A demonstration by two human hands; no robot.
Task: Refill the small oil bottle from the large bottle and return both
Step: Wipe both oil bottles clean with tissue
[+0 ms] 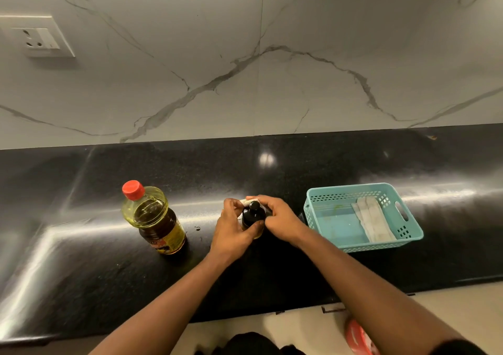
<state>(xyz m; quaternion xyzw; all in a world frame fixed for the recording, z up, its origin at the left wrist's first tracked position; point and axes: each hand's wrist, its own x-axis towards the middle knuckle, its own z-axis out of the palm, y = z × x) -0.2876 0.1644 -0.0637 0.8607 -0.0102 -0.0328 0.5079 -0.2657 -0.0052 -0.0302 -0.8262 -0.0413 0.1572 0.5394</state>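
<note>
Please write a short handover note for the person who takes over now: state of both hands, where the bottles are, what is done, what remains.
Left hand: wrapped around the body of the small oil bottle, which stands on the black counter.
Right hand: at the small bottle's black top, with a pale cloth or tissue behind it.
Large bottle: upright on the counter to the left, red cap on, partly full.
Teal basket: on the right, holding only a folded cloth.
Done: cannot tell whether the refill has happened.
Left: confirm the fill, close the small bottle, return both bottles.
</note>
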